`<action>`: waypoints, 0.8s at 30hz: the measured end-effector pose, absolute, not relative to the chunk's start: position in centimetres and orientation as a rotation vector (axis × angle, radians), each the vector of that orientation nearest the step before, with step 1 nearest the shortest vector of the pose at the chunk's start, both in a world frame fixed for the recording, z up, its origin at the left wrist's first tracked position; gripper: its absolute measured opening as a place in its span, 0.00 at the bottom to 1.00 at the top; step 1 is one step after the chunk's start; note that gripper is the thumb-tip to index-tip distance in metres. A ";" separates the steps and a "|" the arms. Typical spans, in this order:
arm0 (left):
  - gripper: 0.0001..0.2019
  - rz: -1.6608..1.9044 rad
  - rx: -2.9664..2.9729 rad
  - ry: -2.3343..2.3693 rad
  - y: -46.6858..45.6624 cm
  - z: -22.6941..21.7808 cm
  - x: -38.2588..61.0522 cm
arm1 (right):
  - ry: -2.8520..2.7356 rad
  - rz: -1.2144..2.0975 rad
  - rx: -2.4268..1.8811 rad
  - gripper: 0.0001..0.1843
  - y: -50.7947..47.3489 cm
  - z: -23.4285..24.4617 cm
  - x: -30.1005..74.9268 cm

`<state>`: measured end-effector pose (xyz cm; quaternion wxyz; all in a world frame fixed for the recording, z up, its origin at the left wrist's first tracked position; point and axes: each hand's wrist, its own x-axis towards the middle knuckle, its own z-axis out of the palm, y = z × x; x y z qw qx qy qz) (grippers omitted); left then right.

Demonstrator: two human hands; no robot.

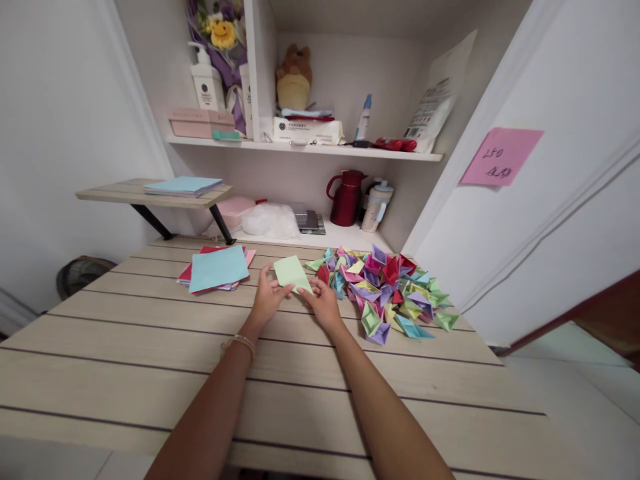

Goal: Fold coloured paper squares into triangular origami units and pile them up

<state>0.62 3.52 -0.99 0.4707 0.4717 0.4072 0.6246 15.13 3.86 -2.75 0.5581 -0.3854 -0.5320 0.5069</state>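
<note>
A pale green sheet of paper, folded over, lies on the wooden table in front of me. My left hand pinches its near left edge, a bracelet on the wrist. My right hand pinches its near right corner. To the left lies a stack of flat coloured sheets with a light blue one on top. To the right sits a heap of several folded paper boats in purple, green, red, pink and blue, close beside my right hand.
A small raised shelf at the back left carries more blue paper. Behind the table are a red jug, a cup, a plastic bag and wall shelves with bottles and a plush toy. A pink note sticks to the right panel.
</note>
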 end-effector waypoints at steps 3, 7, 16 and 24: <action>0.41 1.557 1.111 1.055 3.6 -0.9 0.5 | -1.407 1.166 -0.933 0.17 4.2 -3.2 15.2; 0.19 1.573 1.162 1.113 3.6 -0.6 0.3 | -1.443 1.176 -0.930 0.18 4.4 -3.5 15.1; 0.16 1.616 1.139 1.198 3.6 -0.5 0.0 | -1.462 1.112 -1.045 0.20 3.6 -2.5 15.2; 0.25 1.427 0.937 0.921 3.4 -0.2 0.2 | -1.379 1.190 -0.952 0.23 3.4 -2.3 15.1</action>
